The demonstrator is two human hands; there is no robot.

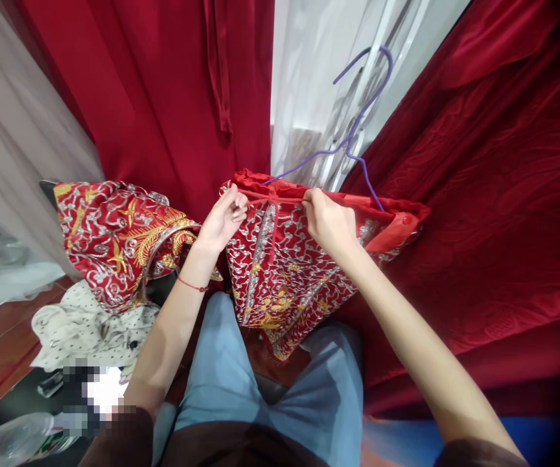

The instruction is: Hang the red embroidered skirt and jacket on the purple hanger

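A red skirt (290, 285) with silver and gold embroidery hangs in front of my knees. Its plain red waistband (343, 200) runs across the top, and a purple wire hanger (352, 139) reaches down into it. Thin red drawstrings (274, 227) cross in a knot or bow at the front of the waist. My left hand (226, 217) pinches one string end at the left. With fingers closed, my right hand (331, 220) grips the string on the other side, close against the waistband. The string is stretched between both hands.
Another embroidered red garment (119, 240) lies at the left, above a white dotted cloth (90, 318). A clear plastic bottle (17, 441) is at the lower left. Red curtains (163, 84) hang behind, and dark red patterned drapery (494, 227) fills the right.
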